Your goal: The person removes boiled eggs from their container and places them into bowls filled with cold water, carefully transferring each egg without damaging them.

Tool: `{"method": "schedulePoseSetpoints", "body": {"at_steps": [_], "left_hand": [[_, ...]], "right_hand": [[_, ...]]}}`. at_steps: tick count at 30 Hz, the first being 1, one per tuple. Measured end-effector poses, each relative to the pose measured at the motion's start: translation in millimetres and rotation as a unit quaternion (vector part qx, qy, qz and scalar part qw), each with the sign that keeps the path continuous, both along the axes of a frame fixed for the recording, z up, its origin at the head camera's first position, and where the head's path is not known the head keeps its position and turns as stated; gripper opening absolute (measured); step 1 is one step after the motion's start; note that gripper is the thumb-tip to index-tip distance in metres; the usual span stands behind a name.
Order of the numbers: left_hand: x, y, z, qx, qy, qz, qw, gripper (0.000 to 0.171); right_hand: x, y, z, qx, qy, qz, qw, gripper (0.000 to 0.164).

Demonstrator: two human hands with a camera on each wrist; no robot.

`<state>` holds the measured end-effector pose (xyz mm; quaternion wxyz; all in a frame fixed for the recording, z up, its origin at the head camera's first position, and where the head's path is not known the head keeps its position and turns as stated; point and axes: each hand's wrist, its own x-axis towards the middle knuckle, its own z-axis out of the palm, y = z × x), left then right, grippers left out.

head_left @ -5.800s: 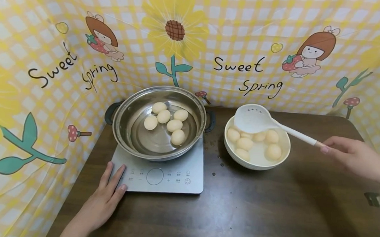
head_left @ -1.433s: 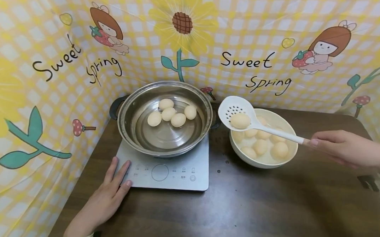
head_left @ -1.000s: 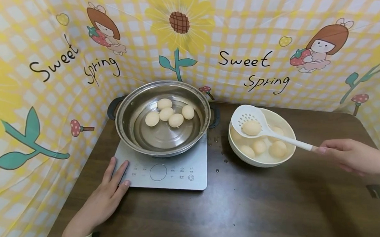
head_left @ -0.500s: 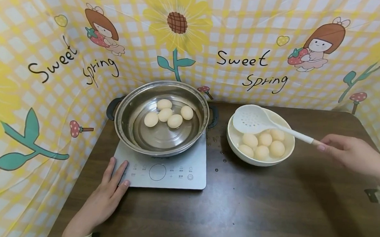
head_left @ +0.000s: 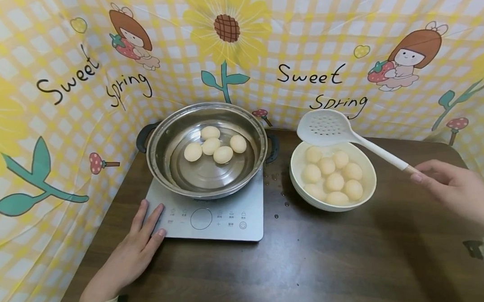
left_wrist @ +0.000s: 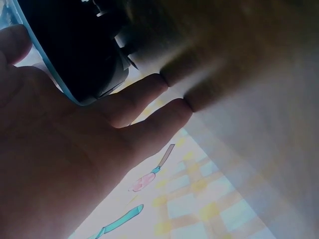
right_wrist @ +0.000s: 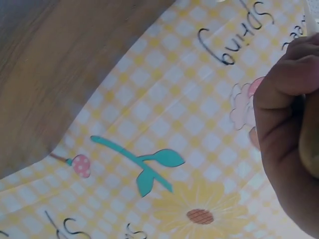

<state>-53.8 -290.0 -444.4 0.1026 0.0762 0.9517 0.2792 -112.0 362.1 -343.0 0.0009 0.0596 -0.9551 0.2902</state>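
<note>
In the head view my right hand [head_left: 450, 187] grips the wooden end of a white slotted skimmer [head_left: 324, 126]. Its holed head is bare and hovers above the far rim of a cream bowl [head_left: 299, 190]. Several eggs [head_left: 335, 181] lie in water inside that bowl. To the left, a steel pot [head_left: 170, 140] with water and several eggs [head_left: 223, 155] stands on a white induction cooker [head_left: 229, 232]. My left hand [head_left: 129, 255] rests with fingers spread at the cooker's front left corner. The left wrist view shows two straight fingers [left_wrist: 154, 129] beside the dark underside of the cooker.
The brown wooden table [head_left: 331, 255] carries small water drops [head_left: 276, 216] between cooker and bowl. A yellow checked cloth [head_left: 269, 41] with flowers and lettering hangs close behind and at the left. Black side handles [head_left: 272, 148] stick out from the pot.
One egg has left the pot on the skimmer and been tipped into the bowl. The emptied skimmer has risen above the bowl's far rim. My left hand has stayed at the cooker.
</note>
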Motion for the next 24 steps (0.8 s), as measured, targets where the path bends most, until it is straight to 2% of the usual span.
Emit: {"method": "schedulePoseSetpoints", "body": {"at_steps": [5, 13, 16, 19, 21, 24], "left_hand": [[-0.4, -1.2, -0.5, 0.001, 0.003, -0.002, 1.0, 0.065], [0.4, -2.4, -1.8, 0.004, 0.003, 0.0, 1.0, 0.064], [1.0, -2.1, -1.9, 0.003, 0.005, 0.0, 1.0, 0.064], [1.9, -1.7, -1.9, 0.004, 0.007, 0.0, 1.0, 0.064], [2.0, -1.6, -2.0, 0.005, 0.007, 0.001, 1.0, 0.064], [1.5, -2.0, -2.1, 0.005, 0.01, 0.001, 0.9999, 0.064]], "right_hand": [[0.4, -23.1, 8.8, -0.019, -0.016, 0.02, 0.999, 0.011], [-7.3, -77.1, 23.0, -0.009, 0.006, 0.036, 0.999, 0.013], [-12.3, -98.4, 23.9, -0.001, 0.047, 0.063, 0.997, 0.011], [-19.1, -118.3, 20.8, 0.011, 0.115, 0.108, 0.987, 0.012], [-24.2, -130.3, 17.8, 0.016, 0.162, 0.136, 0.977, 0.017], [-33.0, -145.8, 13.1, 0.026, 0.229, 0.18, 0.956, 0.023]]}}
